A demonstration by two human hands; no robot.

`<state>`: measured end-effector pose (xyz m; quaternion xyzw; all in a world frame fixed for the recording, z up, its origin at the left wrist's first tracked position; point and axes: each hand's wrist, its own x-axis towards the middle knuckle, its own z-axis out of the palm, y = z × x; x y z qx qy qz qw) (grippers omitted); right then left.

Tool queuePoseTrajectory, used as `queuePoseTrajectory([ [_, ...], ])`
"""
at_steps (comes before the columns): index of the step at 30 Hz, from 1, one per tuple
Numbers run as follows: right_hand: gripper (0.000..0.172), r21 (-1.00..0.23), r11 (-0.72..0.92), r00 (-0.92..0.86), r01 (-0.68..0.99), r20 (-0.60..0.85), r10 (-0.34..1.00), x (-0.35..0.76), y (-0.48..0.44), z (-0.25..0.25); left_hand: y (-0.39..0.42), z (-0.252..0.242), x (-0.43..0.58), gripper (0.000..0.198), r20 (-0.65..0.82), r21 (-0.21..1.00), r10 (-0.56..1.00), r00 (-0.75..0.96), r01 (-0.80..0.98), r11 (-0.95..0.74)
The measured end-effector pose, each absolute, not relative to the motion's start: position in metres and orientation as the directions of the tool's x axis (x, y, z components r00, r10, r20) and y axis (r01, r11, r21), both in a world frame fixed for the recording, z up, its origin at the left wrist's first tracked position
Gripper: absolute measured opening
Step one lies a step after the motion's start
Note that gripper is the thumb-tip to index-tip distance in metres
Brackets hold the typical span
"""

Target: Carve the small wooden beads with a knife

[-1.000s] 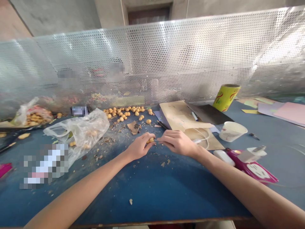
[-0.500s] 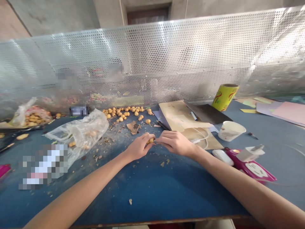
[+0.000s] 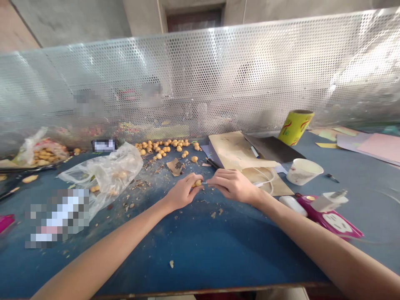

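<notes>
A perforated metal screen (image 3: 193, 83) stands along the far side of the blue counter (image 3: 206, 250), bright with glare toward the right. Behind it I see a grey wall (image 3: 84, 21) and a dark framed recess (image 3: 194, 21).

Left of the white cup (image 3: 300, 176), the held piece (image 3: 196, 183) and loose round pieces (image 3: 178, 148) are tan, behind it the roll (image 3: 295, 128) is yellow with red squiggles, in front the power strip (image 3: 336, 222) magenta and white, beneath it the tabletop (image 3: 206, 246) blue.

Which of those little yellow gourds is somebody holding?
The gourd in the left hand, beside the thin metal tool in the right hand. The others, clustered near the mesh screen or lying further left, touch no hand.
</notes>
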<state>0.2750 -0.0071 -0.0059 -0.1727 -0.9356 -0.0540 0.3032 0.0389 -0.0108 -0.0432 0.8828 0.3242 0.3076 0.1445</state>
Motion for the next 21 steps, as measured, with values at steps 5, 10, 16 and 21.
queuePoseTrajectory([
  [5,0.023,-0.016,0.936,-0.754,0.352,0.588,0.294,0.2736,-0.0068,-0.0073,-0.0105,-0.0442,0.0393,0.017,0.450,0.449,0.661,0.601,0.488,-0.749],
  [10,0.022,-0.007,0.921,-0.738,0.390,0.596,0.317,0.2734,-0.0064,-0.0069,-0.0094,-0.0443,0.0398,0.017,0.461,0.457,0.659,0.593,0.478,-0.750],
  [16,0.022,-0.041,0.918,-0.726,0.395,0.598,0.339,0.2693,-0.0073,-0.0083,-0.0092,-0.0451,0.0396,0.018,0.451,0.448,0.658,0.603,0.484,-0.751],
  [21,0.021,-0.057,0.916,-0.710,0.397,0.613,0.346,0.2694,-0.0077,-0.0061,-0.0101,-0.0445,0.0398,0.017,0.457,0.457,0.669,0.586,0.490,-0.742],
])
